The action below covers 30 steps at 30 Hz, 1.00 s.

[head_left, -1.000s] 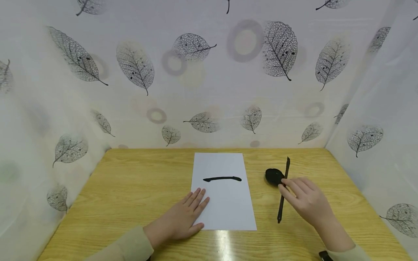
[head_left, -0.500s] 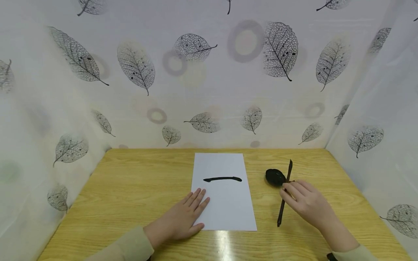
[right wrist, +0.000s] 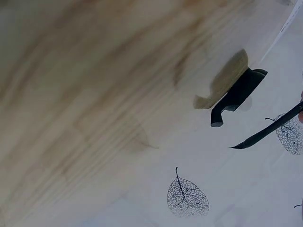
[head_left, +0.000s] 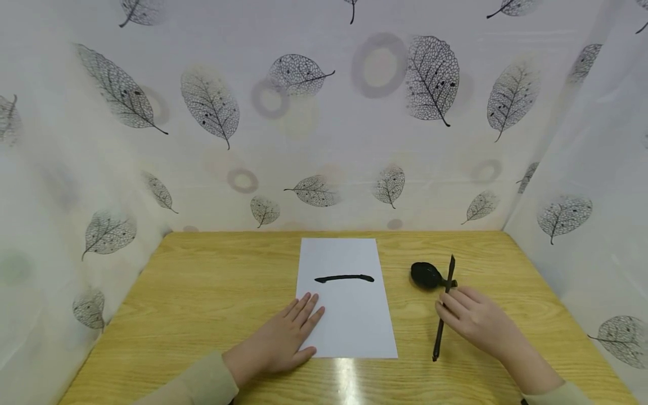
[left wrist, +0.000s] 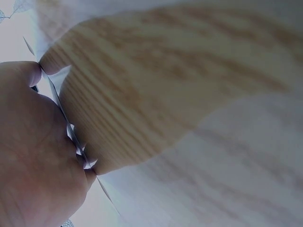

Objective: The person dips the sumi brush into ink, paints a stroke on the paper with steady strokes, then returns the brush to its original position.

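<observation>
My left hand (head_left: 283, 337) lies flat with spread fingers on the lower left part of a white sheet of paper (head_left: 354, 326). Across the sheet runs one thick black ink stroke (head_left: 344, 278). In my right hand (head_left: 478, 320) I hold a dark ink brush (head_left: 438, 337), pinched between thumb and fingers. It slants over the short handle of a black oval ink dish (head_left: 424, 275). In the right wrist view the brush's pointed tip (right wrist: 244, 144) hangs apart from the ink dish (right wrist: 241, 90); most of the right hand is outside that view.
The wooden table (head_left: 217, 275) stretches out on both sides of the paper. A pale curtain (head_left: 324, 135) printed with leaves closes off the back and both sides. Light glares on the table below the sheet.
My right hand has drawn the brush slightly toward me and to the right, off the dish's bowl, uncovering its handle. The left hand and the paper stay where they were.
</observation>
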Motion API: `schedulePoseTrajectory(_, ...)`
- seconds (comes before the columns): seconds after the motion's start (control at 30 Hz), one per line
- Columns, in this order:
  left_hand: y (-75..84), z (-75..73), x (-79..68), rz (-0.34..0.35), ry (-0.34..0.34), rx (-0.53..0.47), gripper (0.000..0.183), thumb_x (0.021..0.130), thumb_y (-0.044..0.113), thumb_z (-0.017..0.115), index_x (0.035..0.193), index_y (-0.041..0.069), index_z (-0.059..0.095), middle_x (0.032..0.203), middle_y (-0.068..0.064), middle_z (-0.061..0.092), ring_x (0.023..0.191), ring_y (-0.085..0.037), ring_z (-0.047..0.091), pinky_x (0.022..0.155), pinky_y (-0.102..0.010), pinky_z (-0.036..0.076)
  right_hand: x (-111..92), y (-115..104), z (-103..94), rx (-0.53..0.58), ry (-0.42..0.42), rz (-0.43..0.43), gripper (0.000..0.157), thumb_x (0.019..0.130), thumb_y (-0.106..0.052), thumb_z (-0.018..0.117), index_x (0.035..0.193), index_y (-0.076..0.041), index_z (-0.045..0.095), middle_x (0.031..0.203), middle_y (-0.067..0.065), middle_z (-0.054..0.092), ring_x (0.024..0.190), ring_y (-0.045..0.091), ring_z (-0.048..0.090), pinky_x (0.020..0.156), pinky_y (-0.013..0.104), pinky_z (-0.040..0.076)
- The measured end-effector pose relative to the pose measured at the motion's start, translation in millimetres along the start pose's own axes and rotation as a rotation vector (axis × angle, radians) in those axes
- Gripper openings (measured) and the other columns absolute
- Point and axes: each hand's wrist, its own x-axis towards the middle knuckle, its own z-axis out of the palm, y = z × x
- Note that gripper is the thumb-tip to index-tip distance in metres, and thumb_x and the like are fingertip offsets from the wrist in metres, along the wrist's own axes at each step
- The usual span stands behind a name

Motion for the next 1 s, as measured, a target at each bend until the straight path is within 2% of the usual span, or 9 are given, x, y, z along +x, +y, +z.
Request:
schedulePoseTrajectory(0.13,0.2,0.4,0.0,-0.004,-0.003,-0.008,0.076,0.111,0.054,0.040,0.170,0.008,0.024,0.178,-0.020,0.014,0.166,-0.034,0.019,0.134,-0.047,0.027,-3.0,-2.0,-0.3,0.009,-0.038,-0.033,0.055,0.112,0.010,0.026,0.095,-0.006,0.076,0.096,0.010,0.075,0.084,0.022,0.071,0.078,0.037,0.062)
schedulePoseTrajectory(0.33,-0.9,3.7,0.3,0.001,0.007,0.001,0.076,0.111,0.054,0.039,0.170,0.008,0.023,0.178,-0.020,0.014,0.166,-0.035,0.019,0.134,-0.047,0.027,-8.3,-5.2,-0.1,0.012,-0.060,-0.062,0.057,0.113,0.008,0.024,0.092,-0.007,0.075,0.095,0.009,0.073,0.084,0.021,0.067,0.075,0.035,0.060)
schedulePoseTrajectory(0.53,-1.7,4.7,0.3,0.023,0.029,-0.021,0.076,0.111,0.052,0.040,0.168,0.005,0.025,0.177,-0.023,0.016,0.165,-0.038,0.020,0.133,-0.050,0.029,-11.3,-5.8,2.3,0.040,-0.079,-0.076,0.064,0.115,0.003,0.020,0.090,-0.010,0.078,0.093,0.008,0.073,0.082,0.021,0.067,0.074,0.036,0.059)
schedulePoseTrajectory(0.7,-1.6,5.0,1.3,0.015,0.023,0.001,0.076,0.111,0.054,0.039,0.169,0.007,0.024,0.178,-0.022,0.015,0.166,-0.036,0.019,0.134,-0.047,0.028,-11.8,-8.0,3.2,0.055,-0.125,-0.081,0.069,0.115,0.001,0.015,0.090,-0.011,0.078,0.092,0.006,0.071,0.082,0.020,0.066,0.076,0.035,0.058)
schedulePoseTrajectory(1.0,-0.6,2.6,0.1,0.006,0.018,0.021,0.076,0.111,0.054,0.039,0.169,0.008,0.025,0.178,-0.021,0.016,0.166,-0.035,0.020,0.133,-0.047,0.028,-12.2,-11.1,10.9,0.033,-0.137,-0.132,0.068,0.113,0.006,0.014,0.087,-0.011,0.074,0.092,0.005,0.070,0.082,0.019,0.065,0.075,0.033,0.057)
